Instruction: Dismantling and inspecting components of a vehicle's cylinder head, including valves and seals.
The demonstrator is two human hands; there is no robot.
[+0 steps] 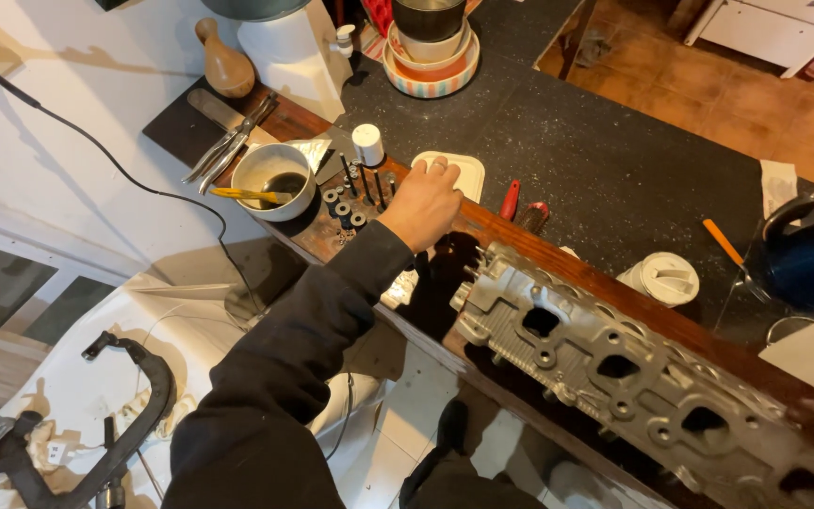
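- fingers (437, 168) of the left hand (423, 204): curled knuckles-up over the small valve parts (355, 200) (whether they pinch anything cannot be told).
- right hand: out of view.
- judged best lifted one at a time, steadily, clear of the bowl (275, 179).
- parts: dark stems and rings, beside the grey cylinder head (633, 377) on the wooden ledge (520, 236).

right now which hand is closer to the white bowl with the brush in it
Left. The left hand rests on the wooden edge just right of the white bowl, beside the small black valve parts. The right hand is out of view.
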